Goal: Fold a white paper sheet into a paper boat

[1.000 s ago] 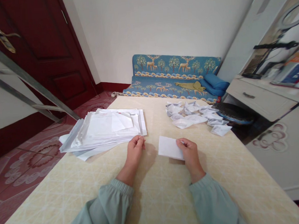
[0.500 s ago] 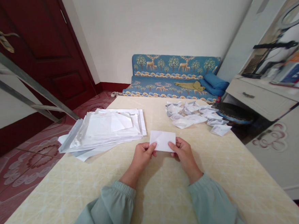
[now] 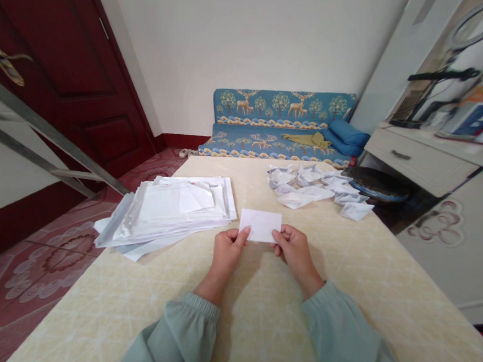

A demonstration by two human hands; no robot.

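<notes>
Between my two hands is a small white rectangle of folded paper (image 3: 261, 224), held over the middle of the table. My left hand (image 3: 230, 249) pinches its lower left corner, thumb on top. At its lower right, my right hand (image 3: 292, 244) grips the paper the same way, fingers curled beneath. Beyond my left hand lies a stack of white paper sheets (image 3: 172, 205), with edges uneven. Past my right hand, several folded white paper pieces (image 3: 303, 183) sit in a cluster, the nearest ones by the table's right edge.
A pale yellow patterned cloth covers the table (image 3: 151, 314). Behind it stands a blue sofa (image 3: 278, 115) with deer on it. A metal ladder (image 3: 47, 128) leans at left. On the right are a cabinet (image 3: 435, 233) and a dark round seat (image 3: 376, 182).
Both hands have shifted the folded paper slightly left and away from me. Its crease lines show less now. The stack and the folded pieces have stayed put.
</notes>
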